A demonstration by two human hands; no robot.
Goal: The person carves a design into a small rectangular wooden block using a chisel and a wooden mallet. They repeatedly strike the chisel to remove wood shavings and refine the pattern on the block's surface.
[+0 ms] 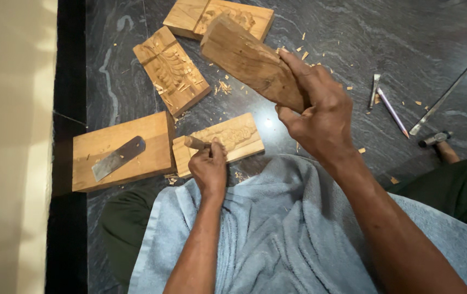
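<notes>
The left hand (209, 166) is clamped on a wooden-handled chisel (196, 143), its tip set on the carved panel (220, 142) lying just beyond the grey towel (277, 228) on the person's lap. The right hand (320, 114) grips a heavy wooden mallet block (249, 62), raised above and beyond the panel. Risk: an off-centre blow could glance onto the left knuckles or drive the chisel across the relief. The panel appears unclamped and may skid on the stone floor (407, 43).
</notes>
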